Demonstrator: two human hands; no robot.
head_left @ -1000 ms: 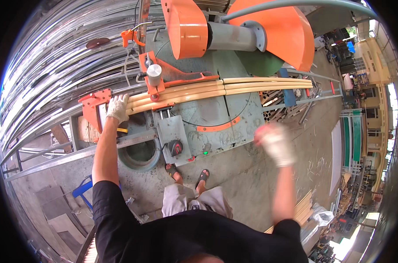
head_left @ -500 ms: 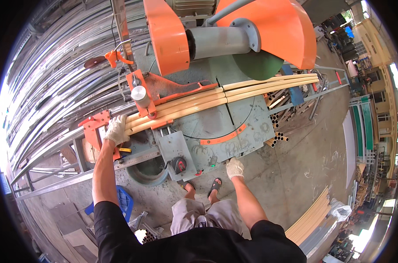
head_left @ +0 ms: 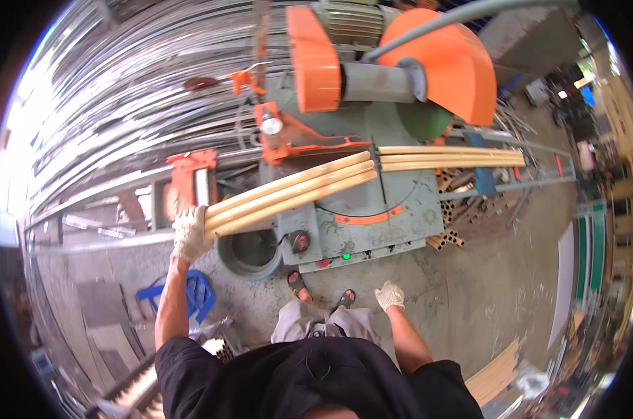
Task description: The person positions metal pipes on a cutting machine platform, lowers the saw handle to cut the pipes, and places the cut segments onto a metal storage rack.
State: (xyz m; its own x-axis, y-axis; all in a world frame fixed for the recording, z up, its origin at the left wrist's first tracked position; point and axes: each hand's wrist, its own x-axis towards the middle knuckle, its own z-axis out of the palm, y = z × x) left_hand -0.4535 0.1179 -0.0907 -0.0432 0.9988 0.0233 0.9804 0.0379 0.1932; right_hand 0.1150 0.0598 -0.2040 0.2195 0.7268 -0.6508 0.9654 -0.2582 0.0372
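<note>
I saw three tubes (head_left: 292, 191) toward ten o'clock from centre, their long axis pointing between two and three. The left hand (head_left: 192, 234) had its fingers clamped on them. Three other tubes (head_left: 450, 159) lay toward two. Since half a second earlier, the held ones had left the clamp (head_left: 270, 127). I couldn't tell the right hand's (head_left: 390, 295) finger state.

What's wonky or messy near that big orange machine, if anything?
The pale tubes in the left hand slant, out of line with the other row lying right of them on the machine. Lower down, loose tubes look jumbled, pointing different ways. Nothing looks clearly spilled or broken.
</note>
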